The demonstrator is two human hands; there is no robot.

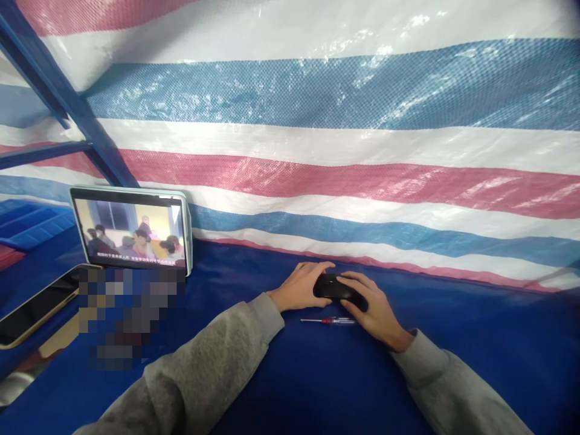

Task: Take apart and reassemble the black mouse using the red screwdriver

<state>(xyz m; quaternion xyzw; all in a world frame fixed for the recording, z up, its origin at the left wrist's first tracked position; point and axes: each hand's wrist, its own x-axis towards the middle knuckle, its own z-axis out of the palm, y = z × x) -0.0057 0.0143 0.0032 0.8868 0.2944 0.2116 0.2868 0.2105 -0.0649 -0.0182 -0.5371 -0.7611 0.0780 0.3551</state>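
Note:
A black computer mouse (333,289) is held between my two hands, low over the blue table surface. My left hand (299,286) grips its left end, thumb at the near side and fingers along the far side. On the right end, my right hand (372,307) is closed around it, with fingers over the far edge and thumb on the near side. Just in front of the mouse lies a small screwdriver (333,321) with a clear handle and a red collar, its tip pointing left. The right thumb is close to the handle's end.
A tablet (131,232) playing a cartoon stands at the left. Beside it lies a phone (40,305), near a pixelated patch. A blue plastic tray (36,220) sits at the far left. Striped sheeting (339,145) hangs behind the blue table (290,374), with a blue metal frame (67,96) at upper left.

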